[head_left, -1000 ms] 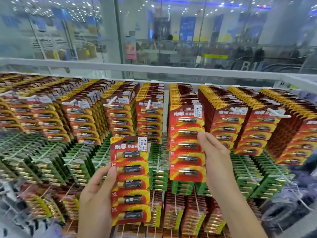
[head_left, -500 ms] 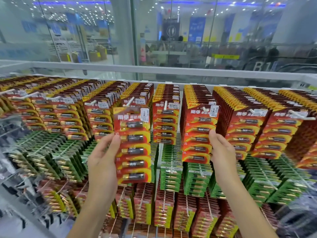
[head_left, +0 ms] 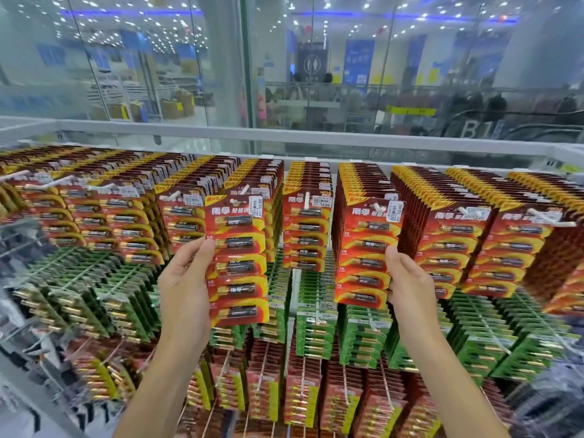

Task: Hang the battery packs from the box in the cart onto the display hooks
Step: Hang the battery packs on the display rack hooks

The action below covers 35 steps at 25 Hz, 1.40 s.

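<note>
My left hand [head_left: 186,279] holds a red battery pack [head_left: 236,260] by its left edge, upright, its top hole at the tip of a white display hook [head_left: 237,201] in the top row. My right hand [head_left: 407,279] grips the right edge of the front red pack [head_left: 366,251] that hangs on another white hook [head_left: 376,206] further right. Both packs carry a white price sticker at the top right. The box and cart are out of view.
The rack's top row holds many full hooks of red packs [head_left: 306,232]. Green packs [head_left: 316,330] fill the row below and red-and-yellow packs [head_left: 265,393] the lowest. A white rail [head_left: 284,137] tops the rack, with glass panels behind.
My left hand has lifted its pack up from the green row to the top hook. My right hand stays on the hung pack's right edge.
</note>
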Each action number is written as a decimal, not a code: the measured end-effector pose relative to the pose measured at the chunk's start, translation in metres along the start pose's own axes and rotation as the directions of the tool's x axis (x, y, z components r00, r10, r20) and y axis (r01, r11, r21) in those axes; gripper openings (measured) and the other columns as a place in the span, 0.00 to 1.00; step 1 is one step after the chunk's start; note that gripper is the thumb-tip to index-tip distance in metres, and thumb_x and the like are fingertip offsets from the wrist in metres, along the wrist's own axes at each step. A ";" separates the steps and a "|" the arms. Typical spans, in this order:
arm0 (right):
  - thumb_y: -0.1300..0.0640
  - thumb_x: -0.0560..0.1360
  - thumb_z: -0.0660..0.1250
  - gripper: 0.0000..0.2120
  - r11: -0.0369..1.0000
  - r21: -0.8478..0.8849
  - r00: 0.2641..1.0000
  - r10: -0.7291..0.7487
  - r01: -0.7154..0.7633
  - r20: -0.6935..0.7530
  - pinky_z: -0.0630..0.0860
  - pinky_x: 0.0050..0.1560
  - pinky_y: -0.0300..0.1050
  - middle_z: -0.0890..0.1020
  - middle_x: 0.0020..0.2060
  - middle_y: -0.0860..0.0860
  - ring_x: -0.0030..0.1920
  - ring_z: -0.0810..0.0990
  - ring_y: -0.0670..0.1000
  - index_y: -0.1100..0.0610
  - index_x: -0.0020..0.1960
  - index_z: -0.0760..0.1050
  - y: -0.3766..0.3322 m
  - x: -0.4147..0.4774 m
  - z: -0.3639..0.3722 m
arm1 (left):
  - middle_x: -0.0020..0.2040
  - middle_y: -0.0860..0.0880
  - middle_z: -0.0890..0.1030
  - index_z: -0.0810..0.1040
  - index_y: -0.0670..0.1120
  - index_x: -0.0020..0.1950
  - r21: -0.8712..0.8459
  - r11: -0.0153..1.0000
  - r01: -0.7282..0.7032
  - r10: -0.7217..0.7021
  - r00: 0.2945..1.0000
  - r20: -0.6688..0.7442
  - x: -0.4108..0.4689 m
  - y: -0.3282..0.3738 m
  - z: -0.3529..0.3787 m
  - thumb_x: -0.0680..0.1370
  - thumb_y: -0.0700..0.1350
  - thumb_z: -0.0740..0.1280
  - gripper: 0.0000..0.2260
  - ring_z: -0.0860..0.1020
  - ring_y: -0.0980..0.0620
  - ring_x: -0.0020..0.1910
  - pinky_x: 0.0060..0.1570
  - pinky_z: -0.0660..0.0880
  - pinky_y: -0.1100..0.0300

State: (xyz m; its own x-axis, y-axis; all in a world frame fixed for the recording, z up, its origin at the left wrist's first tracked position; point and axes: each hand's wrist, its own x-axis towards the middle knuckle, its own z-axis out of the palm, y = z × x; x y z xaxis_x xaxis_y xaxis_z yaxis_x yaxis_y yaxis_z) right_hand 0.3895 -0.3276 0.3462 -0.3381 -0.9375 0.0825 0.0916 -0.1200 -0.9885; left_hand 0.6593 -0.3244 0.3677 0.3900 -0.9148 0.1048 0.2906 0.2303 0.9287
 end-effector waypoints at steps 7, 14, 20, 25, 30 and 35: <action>0.19 0.65 0.66 0.42 1.000 0.012 1.000 0.021 -0.021 -0.018 0.72 0.72 0.63 0.81 0.66 0.44 0.69 0.78 0.51 0.45 0.68 0.78 0.003 0.003 -0.003 | 0.46 0.46 0.88 0.83 0.47 0.56 0.105 0.994 -0.003 -0.001 0.999 0.042 0.033 -0.008 0.013 0.86 0.48 0.64 0.09 0.88 0.45 0.41 0.34 0.83 0.53; 0.41 0.83 0.60 0.16 0.994 -0.112 1.000 -0.012 0.012 0.002 0.81 0.53 0.42 0.87 0.42 0.37 0.47 0.84 0.37 0.43 0.44 0.82 -0.012 0.004 -0.003 | 0.47 0.49 0.86 0.85 0.53 0.59 0.217 0.972 -0.093 0.097 0.995 -0.008 0.075 -0.043 0.023 0.80 0.63 0.68 0.17 0.84 0.47 0.48 0.57 0.81 0.36; 0.37 0.81 0.63 0.17 0.979 -0.197 0.996 -0.056 0.041 -0.074 0.77 0.60 0.70 0.83 0.52 0.62 0.53 0.82 0.65 0.47 0.49 0.84 0.005 -0.001 -0.011 | 0.46 0.51 0.84 0.83 0.51 0.64 0.263 0.947 -0.187 0.222 0.968 -0.113 0.071 -0.059 0.028 0.83 0.60 0.65 0.17 0.80 0.51 0.43 0.48 0.80 0.45; 0.47 0.83 0.64 0.10 0.962 -0.273 0.986 -0.061 0.017 -0.155 0.76 0.55 0.39 0.84 0.53 0.42 0.54 0.82 0.41 0.48 0.59 0.81 0.021 -0.030 -0.030 | 0.63 0.53 0.82 0.80 0.49 0.70 0.315 0.937 -0.148 0.184 0.979 -0.087 0.038 -0.068 0.012 0.85 0.51 0.64 0.15 0.79 0.57 0.62 0.61 0.75 0.62; 0.52 0.82 0.67 0.06 0.941 -0.298 0.958 0.076 -0.160 -0.275 0.74 0.46 0.27 0.86 0.48 0.39 0.49 0.81 0.33 0.48 0.55 0.82 0.070 -0.090 -0.061 | 0.60 0.53 0.85 0.82 0.48 0.65 0.238 0.971 -0.007 0.013 1.000 -0.024 -0.023 -0.108 -0.011 0.85 0.50 0.65 0.12 0.82 0.55 0.61 0.63 0.77 0.55; 0.56 0.81 0.69 0.05 0.911 -0.211 0.844 0.213 -0.353 -0.491 0.72 0.46 0.27 0.86 0.47 0.47 0.46 0.82 0.40 0.55 0.55 0.82 0.120 -0.171 -0.126 | 0.48 0.59 0.86 0.82 0.53 0.53 0.227 0.959 0.173 -0.214 0.962 0.171 -0.087 -0.176 0.004 0.85 0.43 0.64 0.09 0.84 0.58 0.51 0.55 0.80 0.64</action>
State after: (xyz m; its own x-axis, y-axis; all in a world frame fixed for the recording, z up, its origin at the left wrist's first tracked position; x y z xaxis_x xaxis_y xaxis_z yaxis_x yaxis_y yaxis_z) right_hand 0.3405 -0.1405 0.1979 -0.7261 -0.6568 -0.2035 0.0051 0.2908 -0.9568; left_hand 0.5704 -0.2865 0.1970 0.1634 -0.9859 -0.0370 0.1479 -0.0126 0.9889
